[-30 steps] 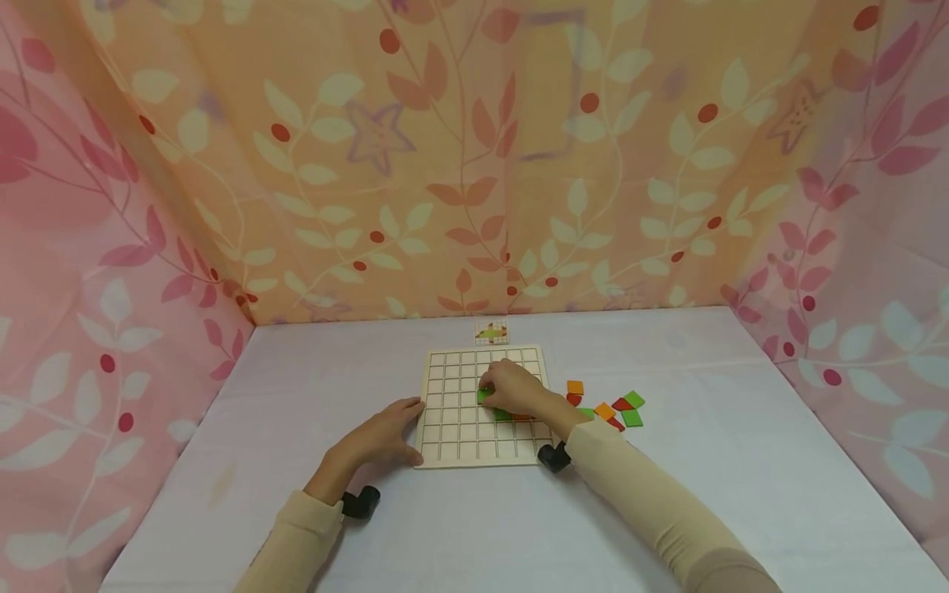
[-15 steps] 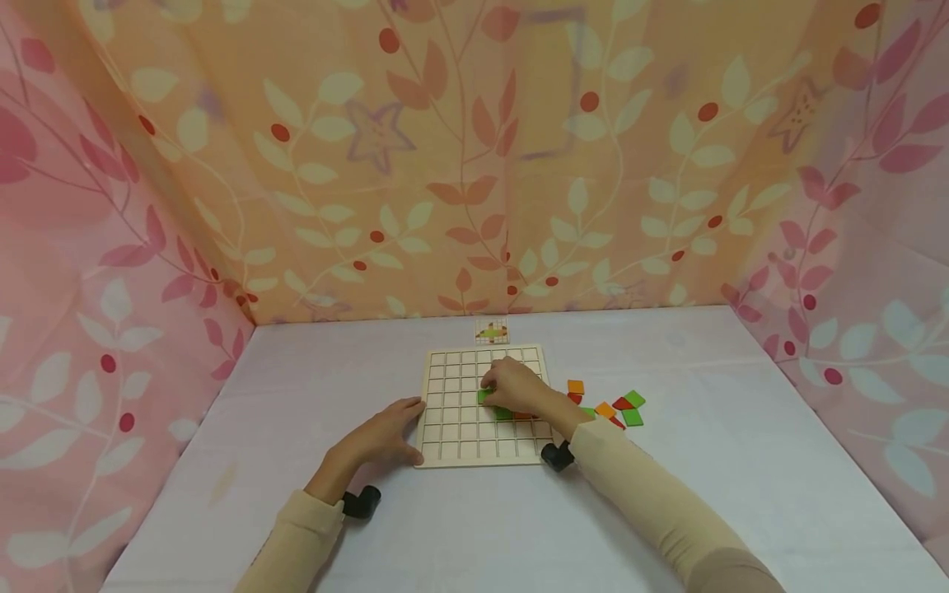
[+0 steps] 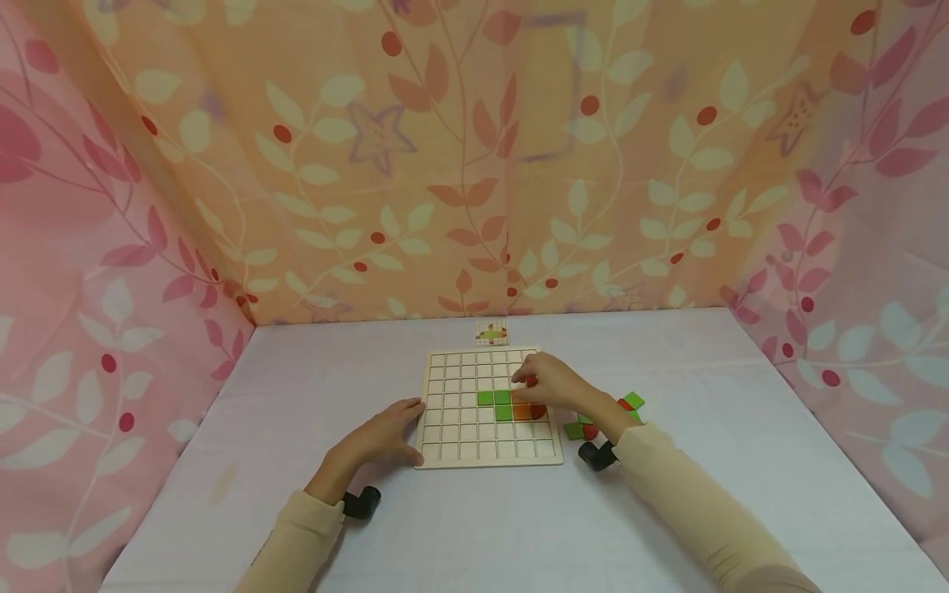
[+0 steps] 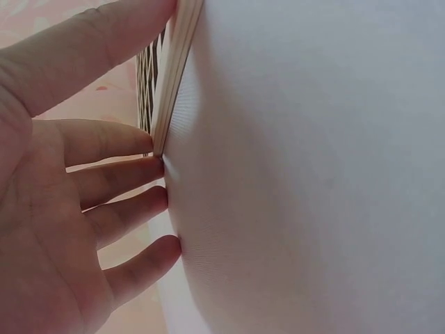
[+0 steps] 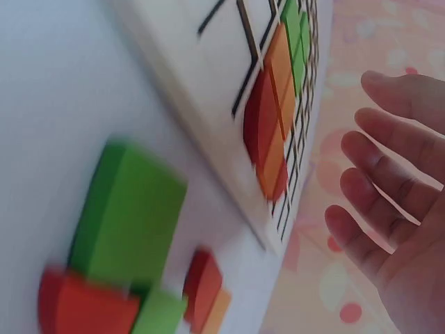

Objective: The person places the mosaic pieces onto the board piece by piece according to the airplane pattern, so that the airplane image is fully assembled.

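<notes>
A pale wooden board (image 3: 452, 428) marked with a grid lies on the table. Green tiles (image 3: 485, 398), an orange tile (image 3: 522, 412) and red tiles (image 3: 538, 412) with a curved side sit in its squares at the right. My left hand (image 3: 381, 432) rests at the board's left edge; in the left wrist view its extended fingers touch the rim and the cloth. Over the board's right side hovers my right hand (image 3: 556, 383). The right wrist view shows that hand (image 5: 410, 202) with fingers loosely bent and nothing between them.
Loose green tiles (image 3: 573, 431) and red tiles (image 3: 590, 431) lie right of the board, partly hidden by my right forearm. A small pattern card (image 3: 492, 333) lies behind the board. Patterned cloth walls (image 3: 474, 189) enclose the white table (image 3: 356, 552).
My right hand has drawn back to the right, off the green tiles, which now show on the board. The left hand stays in place.
</notes>
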`<state>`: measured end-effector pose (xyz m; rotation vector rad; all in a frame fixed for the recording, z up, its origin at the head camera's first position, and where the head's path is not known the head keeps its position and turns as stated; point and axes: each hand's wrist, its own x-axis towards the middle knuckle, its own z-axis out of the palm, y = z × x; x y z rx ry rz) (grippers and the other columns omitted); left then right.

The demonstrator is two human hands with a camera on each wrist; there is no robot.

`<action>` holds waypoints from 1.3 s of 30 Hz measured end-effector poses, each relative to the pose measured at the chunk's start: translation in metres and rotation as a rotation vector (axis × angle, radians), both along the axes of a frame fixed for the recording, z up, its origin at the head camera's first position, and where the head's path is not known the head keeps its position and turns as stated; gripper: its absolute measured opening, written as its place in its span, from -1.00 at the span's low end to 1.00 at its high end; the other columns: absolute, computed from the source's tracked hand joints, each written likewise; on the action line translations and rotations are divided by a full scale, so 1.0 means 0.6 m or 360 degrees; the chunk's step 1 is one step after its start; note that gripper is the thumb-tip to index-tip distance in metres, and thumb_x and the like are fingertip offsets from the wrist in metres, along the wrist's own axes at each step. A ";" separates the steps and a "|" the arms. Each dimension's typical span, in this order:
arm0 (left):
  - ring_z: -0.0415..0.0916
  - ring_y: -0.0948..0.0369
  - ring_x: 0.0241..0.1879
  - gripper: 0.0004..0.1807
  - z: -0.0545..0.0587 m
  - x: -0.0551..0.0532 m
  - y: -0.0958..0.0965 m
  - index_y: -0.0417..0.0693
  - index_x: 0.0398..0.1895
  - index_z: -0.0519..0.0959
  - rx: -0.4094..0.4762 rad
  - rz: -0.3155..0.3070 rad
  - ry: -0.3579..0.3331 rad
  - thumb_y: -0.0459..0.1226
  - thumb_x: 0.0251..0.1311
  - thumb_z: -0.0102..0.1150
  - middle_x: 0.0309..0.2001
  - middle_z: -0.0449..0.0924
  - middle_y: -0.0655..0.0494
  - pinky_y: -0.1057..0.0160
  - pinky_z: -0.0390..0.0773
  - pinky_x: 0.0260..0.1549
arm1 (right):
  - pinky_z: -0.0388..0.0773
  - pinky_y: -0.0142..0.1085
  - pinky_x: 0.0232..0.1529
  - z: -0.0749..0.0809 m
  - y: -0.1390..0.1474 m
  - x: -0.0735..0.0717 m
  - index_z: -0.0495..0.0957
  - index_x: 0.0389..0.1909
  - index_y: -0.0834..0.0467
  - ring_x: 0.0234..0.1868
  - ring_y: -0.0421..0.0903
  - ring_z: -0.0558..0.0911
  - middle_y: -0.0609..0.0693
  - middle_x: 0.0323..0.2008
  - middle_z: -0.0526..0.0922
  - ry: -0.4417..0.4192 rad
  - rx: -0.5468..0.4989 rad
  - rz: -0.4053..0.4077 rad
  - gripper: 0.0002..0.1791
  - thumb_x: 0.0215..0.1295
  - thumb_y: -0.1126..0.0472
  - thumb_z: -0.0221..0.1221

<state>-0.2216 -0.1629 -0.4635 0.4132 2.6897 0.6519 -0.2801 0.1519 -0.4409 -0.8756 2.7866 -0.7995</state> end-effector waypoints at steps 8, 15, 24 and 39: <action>0.06 -0.11 0.49 0.01 0.000 0.001 -0.001 -0.24 0.44 0.23 0.0010 -0.0001 0.0003 -0.21 -0.13 0.54 0.49 0.15 -0.14 -0.13 0.16 0.41 | 0.53 -0.15 -0.03 0.011 0.055 0.010 0.70 -0.10 0.19 -0.14 -0.05 0.51 0.00 -0.20 0.65 -0.0101 -0.0007 -0.0174 -0.72 0.22 0.15 0.30; 0.06 -0.11 0.49 0.01 -0.001 0.001 0.000 -0.24 0.44 0.23 0.0017 -0.0006 0.0008 -0.21 -0.11 0.53 0.49 0.15 -0.14 -0.13 0.17 0.41 | 0.55 -0.17 -0.07 0.001 0.105 0.014 0.70 -0.10 0.16 -0.17 -0.04 0.51 -0.03 -0.22 0.65 -0.0123 -0.0021 -0.0253 -0.75 0.22 0.19 0.29; 0.06 -0.11 0.50 0.01 -0.003 0.002 -0.001 -0.23 0.44 0.23 0.0016 0.0003 0.0001 -0.21 -0.12 0.53 0.49 0.15 -0.13 -0.13 0.16 0.41 | 0.55 -0.15 -0.07 -0.009 0.159 0.021 0.69 -0.08 0.17 -0.14 -0.03 0.51 0.00 -0.18 0.67 -0.0151 -0.0011 -0.0333 -0.74 0.25 0.18 0.26; 0.06 -0.10 0.49 0.00 -0.001 0.001 0.000 -0.25 0.44 0.22 0.0001 -0.0017 0.0011 -0.21 -0.11 0.53 0.48 0.15 -0.14 -0.12 0.16 0.42 | 0.54 -0.18 -0.13 -0.035 0.242 0.036 0.68 -0.13 0.27 -0.19 -0.01 0.53 0.11 -0.20 0.69 -0.0132 -0.0009 -0.0397 -0.78 0.23 0.36 0.19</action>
